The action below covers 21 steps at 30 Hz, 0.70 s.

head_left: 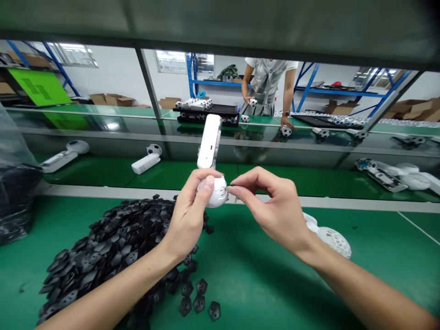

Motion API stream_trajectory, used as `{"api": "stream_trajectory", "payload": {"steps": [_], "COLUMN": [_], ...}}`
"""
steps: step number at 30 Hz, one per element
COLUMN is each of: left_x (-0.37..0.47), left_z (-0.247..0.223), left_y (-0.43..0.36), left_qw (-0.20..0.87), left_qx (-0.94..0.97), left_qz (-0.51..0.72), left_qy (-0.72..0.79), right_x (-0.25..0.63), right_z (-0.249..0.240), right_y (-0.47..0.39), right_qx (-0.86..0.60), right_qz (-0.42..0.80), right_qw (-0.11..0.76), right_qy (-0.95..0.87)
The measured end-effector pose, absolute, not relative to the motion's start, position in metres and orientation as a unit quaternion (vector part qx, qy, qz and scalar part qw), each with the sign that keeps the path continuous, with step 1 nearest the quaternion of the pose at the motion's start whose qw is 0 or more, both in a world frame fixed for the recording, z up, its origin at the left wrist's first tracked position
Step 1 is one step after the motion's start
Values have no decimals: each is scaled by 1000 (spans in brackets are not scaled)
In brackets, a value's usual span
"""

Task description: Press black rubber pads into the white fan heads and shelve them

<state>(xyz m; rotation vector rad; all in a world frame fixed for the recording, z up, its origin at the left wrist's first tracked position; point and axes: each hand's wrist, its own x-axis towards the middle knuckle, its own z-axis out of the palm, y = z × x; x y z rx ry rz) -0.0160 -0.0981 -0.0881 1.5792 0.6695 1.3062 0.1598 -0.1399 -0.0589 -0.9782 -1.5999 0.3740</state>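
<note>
My left hand (190, 206) grips the round white head of a handheld fan (217, 195), thumb on top. The fan's flat white handle (209, 142) points up and away from me. Close against the right side of that head, my right hand (271, 201) pinches a thin dark piece between thumb and forefinger; only its edge shows, so I cannot tell if it touches the shell. A large heap of black pentagon pieces (117, 247) lies under and left of my left forearm, with several loose pentagons (199, 302) at its near side.
Another white fan (333, 240) with a webbed head lies beyond my right wrist. On the conveyor belt (178, 176) sit several fans, one with a football-patterned head (147, 160). A plastic bag (15, 183) stands at left. Across the line, a co-worker (270, 87) handles football-patterned heads beside a black tray (206, 117).
</note>
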Motion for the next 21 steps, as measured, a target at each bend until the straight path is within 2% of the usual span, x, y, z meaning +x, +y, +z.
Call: {"api": "stream_trajectory", "payload": {"steps": [4,8,11,15,21], "left_x": [-18,-19,-19,-18,-16], "left_z": [-89,-87,-84,-84,-89], "left_y": [-98,-99,-101,-103,-99], "left_qw": [419,330,295,301,285], "left_qx": [672,711,728,727,719], "left_qz": [549,564,563,555,565], "left_qy": [269,259,259,271,286], "right_x": [159,157,155,150,147], "right_z": [-55,-56,-59,-62,-65], "right_y": [-140,-138,-139,-140,-141], "right_qx": [-423,-420,-428,-447,-431], "right_qz": [294,373,383,354,393], "right_qw": [598,598,588,586,586], "right_qy": [-614,-571,-571,-576,-562]}}
